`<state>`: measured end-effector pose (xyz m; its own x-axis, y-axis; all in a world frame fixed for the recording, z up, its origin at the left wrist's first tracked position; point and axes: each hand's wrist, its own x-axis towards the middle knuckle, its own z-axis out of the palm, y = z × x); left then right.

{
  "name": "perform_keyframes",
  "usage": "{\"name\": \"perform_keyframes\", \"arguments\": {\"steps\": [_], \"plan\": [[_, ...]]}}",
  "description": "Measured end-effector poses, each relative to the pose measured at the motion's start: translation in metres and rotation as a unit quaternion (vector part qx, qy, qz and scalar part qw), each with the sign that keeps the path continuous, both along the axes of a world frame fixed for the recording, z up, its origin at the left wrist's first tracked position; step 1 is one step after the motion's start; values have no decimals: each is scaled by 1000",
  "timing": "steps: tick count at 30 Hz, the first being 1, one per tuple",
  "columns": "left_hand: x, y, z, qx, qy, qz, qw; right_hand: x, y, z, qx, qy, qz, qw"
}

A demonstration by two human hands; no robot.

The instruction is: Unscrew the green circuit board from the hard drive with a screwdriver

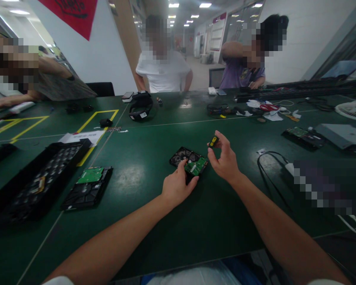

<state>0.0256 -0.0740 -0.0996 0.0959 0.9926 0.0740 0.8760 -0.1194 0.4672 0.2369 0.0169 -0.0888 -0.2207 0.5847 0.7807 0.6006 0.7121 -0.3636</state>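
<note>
A black hard drive (184, 156) with a green circuit board (196, 166) facing up lies on the green table in front of me. My left hand (176, 187) grips its near corner, thumb and fingers on the board's edge. My right hand (224, 157) hovers just right of the drive, its fingers pinched on a small black and yellow screwdriver (213, 141) held above the drive's far right corner.
A second hard drive (87, 187) lies at the left beside a long black tray (32, 184). A black cable (271, 166) curls at the right. Three other people are at the table's far and left sides. More drives, tools and papers lie at the back right.
</note>
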Motion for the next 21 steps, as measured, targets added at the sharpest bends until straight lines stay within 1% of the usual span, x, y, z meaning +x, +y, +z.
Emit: {"name": "perform_keyframes", "arguments": {"steps": [5,10,17,21], "plan": [[0,1,1,-2,24,-1,1000,-1,1,-2,16,11,-17,1000],[1,1,2,-13,25,-3,1000,-1,3,-3,23,14,-23,999],[1,2,1,-10,13,1,1000,0,4,-3,31,10,-15,999],[0,1,0,0,15,-2,1000,0,3,-2,18,9,-4,1000]]}}
